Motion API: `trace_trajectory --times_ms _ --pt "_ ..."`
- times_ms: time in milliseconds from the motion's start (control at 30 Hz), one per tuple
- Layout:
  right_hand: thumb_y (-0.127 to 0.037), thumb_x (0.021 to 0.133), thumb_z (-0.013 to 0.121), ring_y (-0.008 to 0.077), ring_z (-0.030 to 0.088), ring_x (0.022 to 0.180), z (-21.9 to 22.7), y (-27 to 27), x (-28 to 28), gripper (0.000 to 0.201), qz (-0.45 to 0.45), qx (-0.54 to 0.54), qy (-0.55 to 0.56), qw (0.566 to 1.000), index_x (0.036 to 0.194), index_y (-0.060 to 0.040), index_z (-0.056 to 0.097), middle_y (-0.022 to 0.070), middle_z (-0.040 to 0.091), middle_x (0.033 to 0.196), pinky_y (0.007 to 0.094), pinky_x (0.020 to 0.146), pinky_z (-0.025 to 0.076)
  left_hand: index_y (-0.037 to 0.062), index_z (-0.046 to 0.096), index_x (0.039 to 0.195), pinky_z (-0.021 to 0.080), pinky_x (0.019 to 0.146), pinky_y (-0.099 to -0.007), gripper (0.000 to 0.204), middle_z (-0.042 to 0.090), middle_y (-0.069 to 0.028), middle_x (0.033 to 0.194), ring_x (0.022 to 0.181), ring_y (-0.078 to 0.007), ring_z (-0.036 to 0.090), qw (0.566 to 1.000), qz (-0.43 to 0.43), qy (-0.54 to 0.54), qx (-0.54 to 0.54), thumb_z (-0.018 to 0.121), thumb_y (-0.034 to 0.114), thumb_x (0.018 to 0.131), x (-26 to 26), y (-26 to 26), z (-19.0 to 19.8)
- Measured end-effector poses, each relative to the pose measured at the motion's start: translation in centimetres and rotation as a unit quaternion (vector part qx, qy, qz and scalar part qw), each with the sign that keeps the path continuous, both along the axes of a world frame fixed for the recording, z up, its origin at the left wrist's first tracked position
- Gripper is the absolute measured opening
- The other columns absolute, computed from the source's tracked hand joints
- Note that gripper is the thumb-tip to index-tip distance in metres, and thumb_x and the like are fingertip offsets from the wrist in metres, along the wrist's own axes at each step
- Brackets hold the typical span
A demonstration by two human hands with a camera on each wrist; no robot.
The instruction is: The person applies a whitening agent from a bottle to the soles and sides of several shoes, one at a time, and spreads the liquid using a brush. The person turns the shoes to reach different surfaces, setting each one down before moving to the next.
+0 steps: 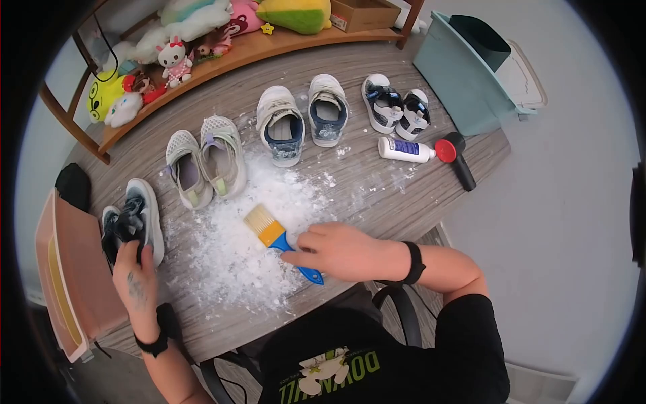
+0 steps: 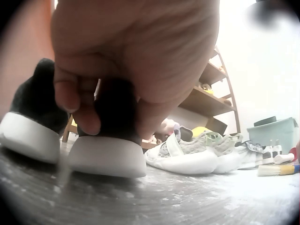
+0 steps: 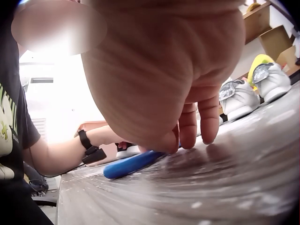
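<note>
In the head view my left hand (image 1: 137, 283) reaches a dark shoe with a white sole (image 1: 151, 209) at the left. The left wrist view shows the fingers and thumb of this hand (image 2: 136, 61) gripping the dark heel above its white sole (image 2: 108, 157); its mate (image 2: 30, 136) stands beside it. My right hand (image 1: 346, 252) holds the blue handle of a brush (image 1: 271, 233) low over white powder (image 1: 229, 249). In the right wrist view, thumb and fingers of the right hand (image 3: 164, 70) meet the handle (image 3: 131, 165), partly hiding it.
Grey-green shoes (image 1: 229, 161), white-and-blue shoes (image 1: 281, 128) and small black-and-white shoes (image 1: 383, 104) line the table's back. A white bottle (image 1: 404, 149) and a black tool with a red end (image 1: 461, 168) lie right. A pink bin (image 1: 81, 269) and blue bin (image 1: 451, 87) flank the table.
</note>
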State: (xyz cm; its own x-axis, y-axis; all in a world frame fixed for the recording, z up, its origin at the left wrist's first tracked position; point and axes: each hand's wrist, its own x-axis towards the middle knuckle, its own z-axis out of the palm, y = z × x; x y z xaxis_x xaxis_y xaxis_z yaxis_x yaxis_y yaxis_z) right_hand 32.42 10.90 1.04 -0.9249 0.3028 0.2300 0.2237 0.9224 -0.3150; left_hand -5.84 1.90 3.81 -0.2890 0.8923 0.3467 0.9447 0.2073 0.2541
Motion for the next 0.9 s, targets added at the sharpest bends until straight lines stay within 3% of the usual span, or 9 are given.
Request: trace_trajectory --times_ms 167,200,333,433,500,700,833,867,900 --pt "-0.006 0.077 0.065 0.03 0.063 0.091 1.5 1.4 3.3 0.037 -0.19 0.037 0.05 0.98 0.114 -0.0072 0.063 0.009 0.062 0.097 0.0404 0.073 0.054 -0.0056 0.058 0.105 0.044 0.069 -0.0246 0.017 0.055 -0.0047 0.087 0.076 -0.0132 0.051 0.938 0.01 -0.302 0.167 0.06 0.009 0.097 -0.5 -4.1 0.8" --pt "-0.004 0.076 0.064 0.0311 0.063 0.094 1.8 2.1 4.3 0.038 -0.239 0.063 0.039 0.968 0.114 -0.007 0.063 0.0101 0.064 0.101 0.0411 0.075 0.054 -0.0064 0.056 0.106 0.042 0.072 -0.0214 0.017 0.051 -0.0005 0.092 0.082 -0.0087 0.047 0.932 -0.049 -0.323 0.158 0.059 0.009 0.099 0.1 -4.5 1.3" --pt "-0.001 0.077 0.063 0.0339 0.066 0.097 1.5 5.4 8.1 0.043 -0.408 0.192 -0.018 0.892 0.12 -0.0062 0.061 0.0138 0.064 0.117 0.042 0.075 0.056 -0.0038 0.056 0.095 0.041 0.071 -0.0273 0.017 0.051 -0.0062 0.087 0.078 -0.0154 0.049 0.916 -0.166 -0.355 0.085 0.064 0.01 0.092 2.5 -5.6 0.8" --pt "-0.003 0.078 0.065 0.0348 0.068 0.09 1.1 7.3 10.7 0.054 -0.437 0.203 -0.077 0.873 0.131 -0.0062 0.056 0.0139 0.062 0.127 0.0425 0.071 0.057 -0.0031 0.053 0.087 0.041 0.065 -0.0322 0.02 0.049 -0.014 0.083 0.071 -0.0262 0.049 0.906 -0.275 -0.32 0.037 0.068 0.01 0.086 3.8 -4.9 0.2" --pt "-0.002 0.077 0.066 0.0365 0.068 0.094 1.0 8.0 11.3 0.056 -0.474 0.171 -0.138 0.852 0.132 -0.0068 0.055 0.0136 0.061 0.128 0.0427 0.076 0.056 -0.0036 0.053 0.087 0.042 0.064 -0.0335 0.021 0.05 -0.0161 0.083 0.069 -0.0295 0.049 0.894 -0.291 -0.33 0.084 0.07 0.009 0.084 4.6 -4.2 -1.0" --pt "-0.002 0.077 0.065 0.0356 0.068 0.087 0.6 10.0 12.0 0.053 -0.467 0.185 -0.191 0.843 0.129 -0.0058 0.057 0.0154 0.065 0.12 0.0428 0.069 0.056 -0.005 0.055 0.09 0.045 0.066 -0.0352 0.021 0.056 -0.018 0.088 0.074 -0.032 0.054 0.887 -0.272 -0.366 0.069 0.07 0.009 0.086 3.8 -4.0 -2.6" --pt "-0.007 0.074 0.071 0.0313 0.069 0.083 2.0 9.1 11.3 0.051 -0.428 0.149 -0.162 0.877 0.124 -0.0048 0.058 0.0165 0.066 0.108 0.0399 0.066 0.055 -0.005 0.058 0.093 0.048 0.07 -0.0357 0.02 0.059 -0.0183 0.093 0.079 -0.0326 0.059 0.875 -0.28 -0.39 0.061 0.071 0.009 0.086 3.5 -4.3 -3.2" --pt "-0.008 0.076 0.07 0.0223 0.067 0.078 3.9 8.0 9.6 0.046 -0.454 -0.056 -0.071 0.886 0.12 -0.0023 0.059 0.0131 0.066 0.101 0.0338 0.064 0.053 -0.0048 0.058 0.094 0.048 0.07 -0.0357 0.02 0.059 -0.0182 0.093 0.079 -0.0325 0.06 0.869 -0.286 -0.399 0.061 0.071 0.008 0.086 3.5 -4.3 -3.4" --pt "-0.014 0.077 0.071 0.0152 0.06 0.075 5.0 6.5 8.2 0.044 -0.411 -0.23 0.124 0.873 0.116 -0.0012 0.056 0.0113 0.063 0.1 0.0288 0.065 0.049 -0.0046 0.058 0.094 0.048 0.071 -0.0356 0.02 0.06 -0.0181 0.093 0.079 -0.0325 0.06 0.863 -0.294 -0.407 0.06 0.071 0.008 0.086 3.5 -4.3 -3.7"
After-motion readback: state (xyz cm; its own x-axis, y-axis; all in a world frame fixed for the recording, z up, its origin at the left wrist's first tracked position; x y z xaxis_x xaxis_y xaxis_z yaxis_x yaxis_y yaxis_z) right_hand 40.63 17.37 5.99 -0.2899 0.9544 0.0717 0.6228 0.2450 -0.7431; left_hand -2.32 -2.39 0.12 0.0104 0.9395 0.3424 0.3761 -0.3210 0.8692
